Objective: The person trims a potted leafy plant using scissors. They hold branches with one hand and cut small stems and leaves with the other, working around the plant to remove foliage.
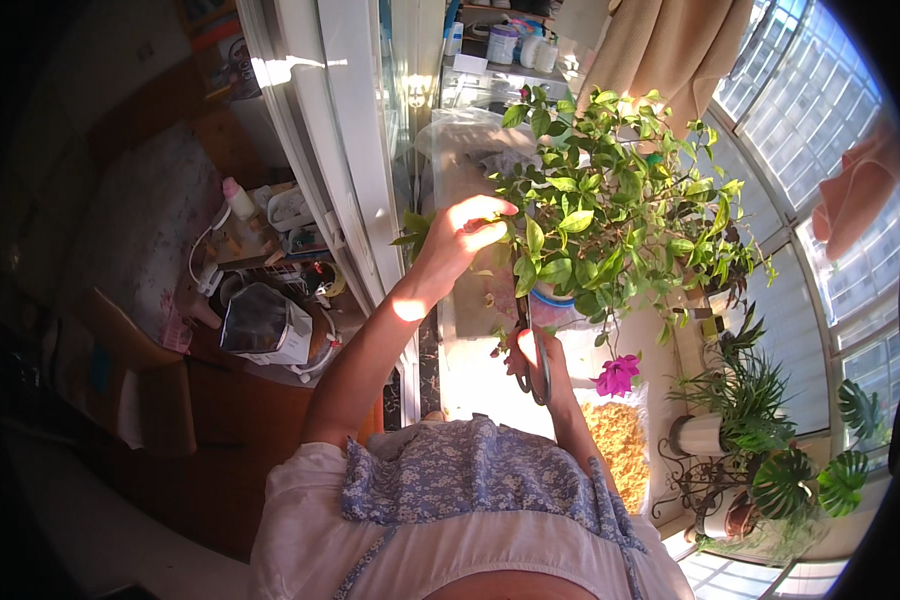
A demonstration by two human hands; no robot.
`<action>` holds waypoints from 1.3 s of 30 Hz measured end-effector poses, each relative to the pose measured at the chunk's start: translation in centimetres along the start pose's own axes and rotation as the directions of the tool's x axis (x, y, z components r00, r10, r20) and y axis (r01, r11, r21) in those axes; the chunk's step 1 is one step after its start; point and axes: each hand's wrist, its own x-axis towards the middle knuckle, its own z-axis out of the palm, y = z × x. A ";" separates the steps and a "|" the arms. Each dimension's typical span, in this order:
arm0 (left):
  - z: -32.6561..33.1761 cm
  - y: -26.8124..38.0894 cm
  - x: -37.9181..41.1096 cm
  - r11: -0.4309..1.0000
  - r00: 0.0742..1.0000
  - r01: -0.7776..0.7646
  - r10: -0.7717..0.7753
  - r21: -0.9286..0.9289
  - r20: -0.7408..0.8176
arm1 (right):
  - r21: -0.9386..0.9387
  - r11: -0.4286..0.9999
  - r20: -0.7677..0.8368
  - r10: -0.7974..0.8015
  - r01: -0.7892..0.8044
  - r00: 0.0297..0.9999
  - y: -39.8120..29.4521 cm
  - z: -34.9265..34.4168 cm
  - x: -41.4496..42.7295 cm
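A bushy potted bougainvillea fills the space in front of me, with a magenta flower cluster hanging low on its near side. My left hand is at the plant's left edge, thumb and fingertips brought together at a leafy shoot; the fingers partly hide what lies between them. My right hand grips dark-handled scissors, their blades pointing up among the leaves just below my left hand. Whether the blades are open or closed on a stem cannot be told. Part of a blue-rimmed pot shows beneath the foliage.
A sliding door frame runs along my left. A bag of yellowish shavings lies at lower right. Potted plants on a wrought-iron stand line the windows. Shelves with bottles stand beyond, beside a beige curtain.
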 end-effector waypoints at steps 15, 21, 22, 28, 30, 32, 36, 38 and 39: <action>-0.1 -0.1 0.1 1.000 1.000 0.010 -0.010 -0.016 -0.012 | -0.157 0.988 -0.048 -0.010 0.002 0.999 -0.7 0.1 0.0; 0.0 0.0 -0.1 1.000 0.999 0.027 -0.027 -0.003 -0.023 | -0.209 0.978 -0.031 -0.013 0.007 0.999 -1.2 -0.1 -0.2; 0.1 0.0 -0.1 1.000 0.999 0.027 -0.028 -0.014 -0.022 | -0.211 0.977 -0.031 0.001 -0.008 1.000 -1.1 -0.2 -0.2; 0.2 0.4 -0.5 0.999 0.999 0.036 -0.036 0.007 -0.034 | -0.166 0.986 -0.014 -0.011 0.008 1.000 -0.1 -0.3 -0.2; 0.2 0.4 -0.5 1.000 0.999 0.017 -0.016 0.019 -0.040 | -0.091 0.992 0.030 -0.084 0.087 0.996 0.7 -0.3 0.1; 0.2 0.5 -0.6 0.999 0.998 0.039 -0.037 0.023 -0.054 | -0.058 0.991 0.039 -0.117 0.120 0.992 0.1 0.0 -0.4; 0.4 0.7 -0.8 0.998 0.996 0.058 -0.058 -0.004 -0.072 | -0.109 0.993 0.127 -0.030 0.044 0.991 -0.4 -0.8 -0.6; 0.2 -0.6 -1.2 0.964 0.980 -0.054 0.101 0.260 -0.172 | -0.202 0.977 0.108 -0.040 0.062 0.993 0.1 -0.7 -0.6; 0.5 -0.8 -1.4 0.917 0.962 -0.096 0.186 0.387 -0.201 | -0.249 0.966 0.094 -0.045 0.067 0.995 0.3 -0.8 -0.7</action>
